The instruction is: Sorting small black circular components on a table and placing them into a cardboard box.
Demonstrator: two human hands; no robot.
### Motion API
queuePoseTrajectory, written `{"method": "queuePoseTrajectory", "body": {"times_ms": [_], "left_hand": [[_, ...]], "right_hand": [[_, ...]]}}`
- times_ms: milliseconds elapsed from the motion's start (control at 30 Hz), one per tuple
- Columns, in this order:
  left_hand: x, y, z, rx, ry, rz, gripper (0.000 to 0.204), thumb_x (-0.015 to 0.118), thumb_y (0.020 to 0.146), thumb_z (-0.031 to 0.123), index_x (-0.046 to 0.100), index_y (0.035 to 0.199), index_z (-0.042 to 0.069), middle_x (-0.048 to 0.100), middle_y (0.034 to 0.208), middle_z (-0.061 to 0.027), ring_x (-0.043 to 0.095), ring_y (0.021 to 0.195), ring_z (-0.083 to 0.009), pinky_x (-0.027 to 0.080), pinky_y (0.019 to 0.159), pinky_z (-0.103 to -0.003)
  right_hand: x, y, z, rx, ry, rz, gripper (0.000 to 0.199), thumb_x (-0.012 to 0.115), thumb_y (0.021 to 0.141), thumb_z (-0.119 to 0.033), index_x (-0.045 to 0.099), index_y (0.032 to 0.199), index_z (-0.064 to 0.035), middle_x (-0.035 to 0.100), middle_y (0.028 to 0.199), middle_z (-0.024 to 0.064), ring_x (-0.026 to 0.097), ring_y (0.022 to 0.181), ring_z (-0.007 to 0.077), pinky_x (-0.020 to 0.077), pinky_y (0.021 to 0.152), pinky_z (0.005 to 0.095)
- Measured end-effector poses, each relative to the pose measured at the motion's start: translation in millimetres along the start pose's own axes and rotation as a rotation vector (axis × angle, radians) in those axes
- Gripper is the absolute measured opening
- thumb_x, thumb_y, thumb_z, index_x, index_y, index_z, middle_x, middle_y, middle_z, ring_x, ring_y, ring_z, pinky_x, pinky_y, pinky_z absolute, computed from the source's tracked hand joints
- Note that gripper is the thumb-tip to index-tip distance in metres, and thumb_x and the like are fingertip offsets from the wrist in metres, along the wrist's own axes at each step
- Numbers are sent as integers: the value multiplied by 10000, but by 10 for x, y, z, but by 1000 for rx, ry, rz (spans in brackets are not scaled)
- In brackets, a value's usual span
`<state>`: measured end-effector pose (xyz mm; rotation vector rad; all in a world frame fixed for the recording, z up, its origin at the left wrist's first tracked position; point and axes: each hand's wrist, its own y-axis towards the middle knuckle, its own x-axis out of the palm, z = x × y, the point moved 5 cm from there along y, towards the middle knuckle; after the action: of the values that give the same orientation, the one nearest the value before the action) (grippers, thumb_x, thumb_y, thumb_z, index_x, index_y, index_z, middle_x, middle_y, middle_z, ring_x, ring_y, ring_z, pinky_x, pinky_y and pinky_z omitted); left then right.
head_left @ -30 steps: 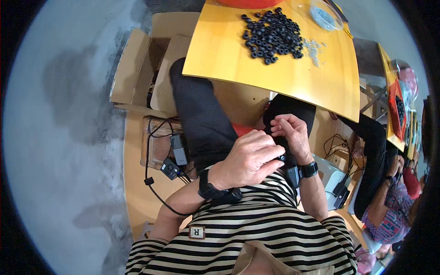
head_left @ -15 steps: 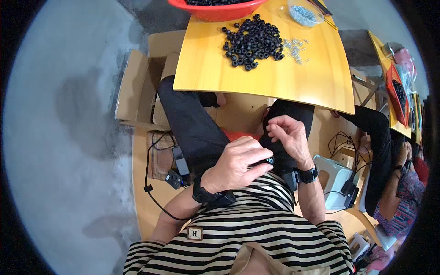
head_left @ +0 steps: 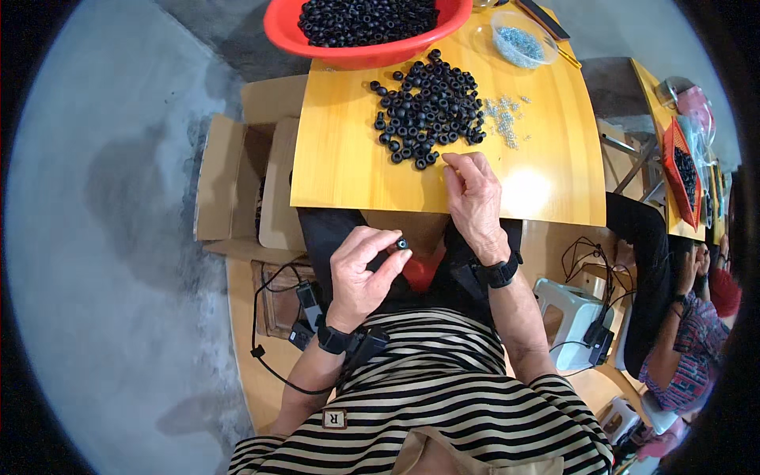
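Note:
Between the thumb and forefinger of my left hand (head_left: 360, 273) is a small black ring-shaped piece (head_left: 402, 244) with a pale, bluish centre. That hand is raised above my lap, in front of the table edge. My right hand (head_left: 477, 202) reaches over the table (head_left: 340, 178), its thumb and forefinger slightly apart beside the near edge of a loose pile of black ring-shaped pieces (head_left: 431, 103). Nothing shows between those fingers. Right of the pile lies a scatter of tiny clear, shiny pieces (head_left: 505, 119).
A red basin (head_left: 380, 55) full of black pieces stands at the table's far left. A clear plastic bowl (head_left: 522, 39) of tiny bluish pieces is at the far right. An open cardboard box (head_left: 218, 178) sits left of the table. Another person (head_left: 681, 340) sits at the right.
My hands have parted: the right has moved forward over the table to the pile's edge. My left hand has shifted left, still pinching the black piece. More of the table and basin shows.

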<state>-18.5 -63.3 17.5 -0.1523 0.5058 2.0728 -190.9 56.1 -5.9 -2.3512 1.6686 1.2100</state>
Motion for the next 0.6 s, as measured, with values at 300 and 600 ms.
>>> {"method": "queuePoseTrajectory", "body": {"times_ms": [300,600], "left_hand": [[131,390,-179,-47,-7,-3,293,774,760,-13,696,1042,-4,676,904,-78,616,782,-150,501,729,-267],[234,534,-251,-118,2,-12,248,765,754,-15,695,992,-22,672,877,-107,649,778,-188,511,719,-284]], "right_hand": [[114,194,5,84,-69,-193,187,692,825,-98,681,1010,-77,618,977,104,662,747,295,539,652,382],[86,199,129,101,-10,-90,105,691,815,6,647,909,-10,592,824,113,631,644,226,508,581,318]]}}
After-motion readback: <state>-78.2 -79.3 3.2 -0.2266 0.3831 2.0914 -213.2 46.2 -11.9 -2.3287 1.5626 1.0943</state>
